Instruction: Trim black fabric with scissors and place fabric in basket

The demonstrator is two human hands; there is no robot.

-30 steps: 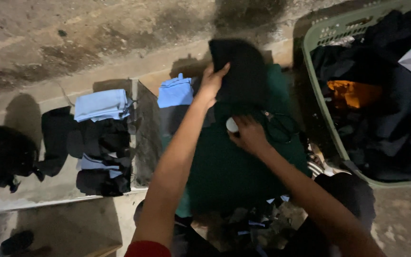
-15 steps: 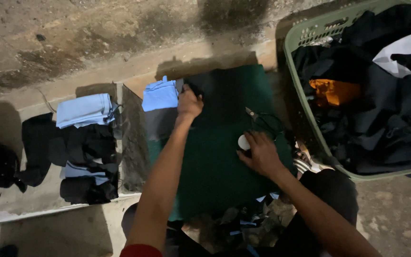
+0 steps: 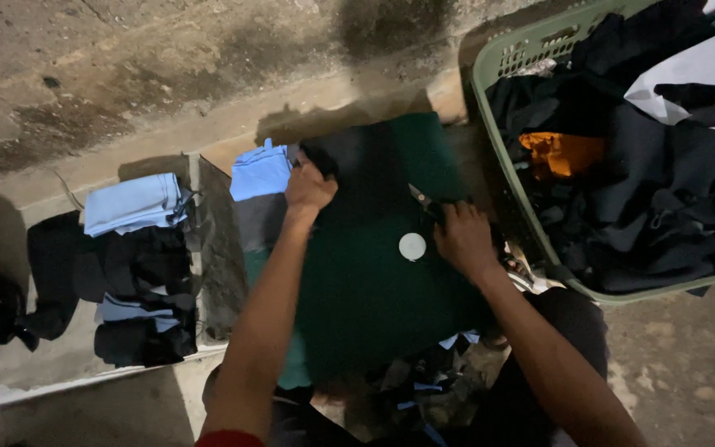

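Note:
A dark green cloth lies spread flat in front of me. My left hand presses a piece of black cloth down at its far left corner, fingers closed on it. My right hand rests at the green cloth's right edge, with its fingers curled over the dark handles of a pair of scissors; the blades point away to the left. A small white round disc lies on the green cloth just left of my right hand.
A green laundry basket heaped with dark clothes, an orange piece and white cloth stands at the right. A light blue cloth lies beside my left hand. Further left are a folded blue cloth and black garments. Scraps lie near my lap.
My left hand has brought the black cloth down from the air and left onto the green cloth's corner. My right hand has left the white disc and moved to the scissors.

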